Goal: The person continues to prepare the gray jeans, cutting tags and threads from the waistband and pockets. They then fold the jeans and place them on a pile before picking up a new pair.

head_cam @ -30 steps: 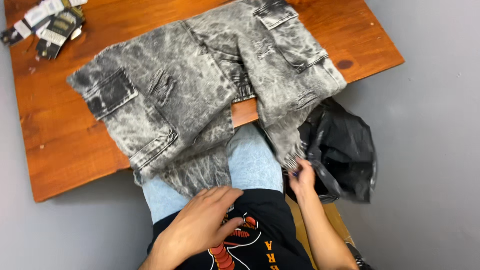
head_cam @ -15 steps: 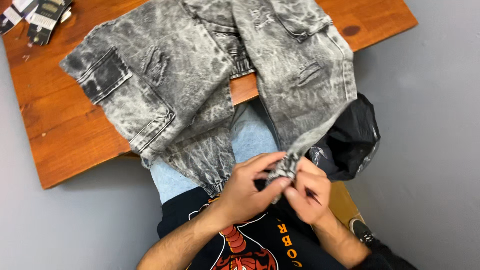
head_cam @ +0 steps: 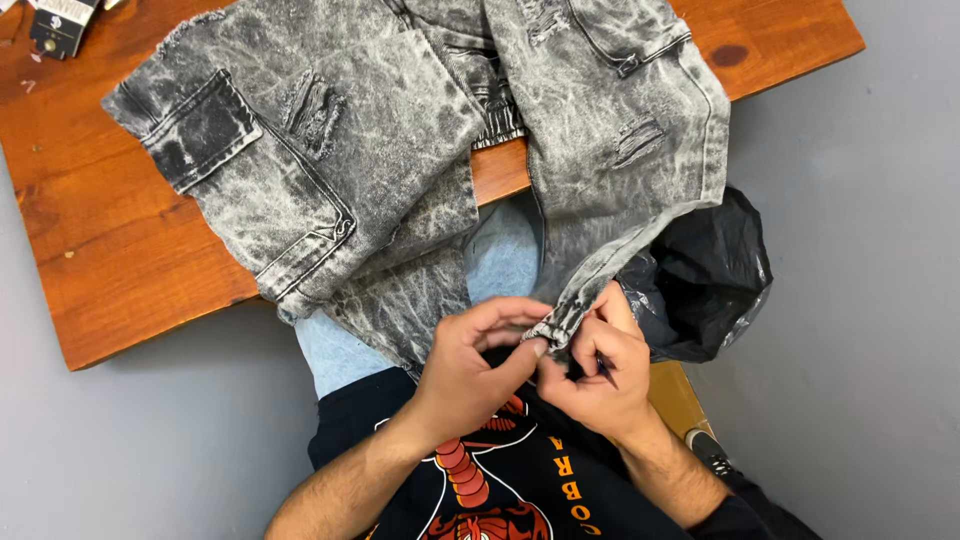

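Grey acid-washed cargo jeans lie spread over a wooden table, their legs hanging off the near edge onto my lap. My left hand pinches the frayed hem of the right-hand leg between thumb and fingers. My right hand grips the same hem from the other side and also holds a thin dark tool whose tip pokes out near my fingers. Both hands meet just above my black printed shirt.
A black plastic bag sits to the right of my knees. Black and white tags lie at the table's far left corner. Grey floor surrounds the table, and a shoe shows lower right.
One second ago my hands were apart, the left on my lap and the right at the hem. They came together on the hem. The view moved closer.
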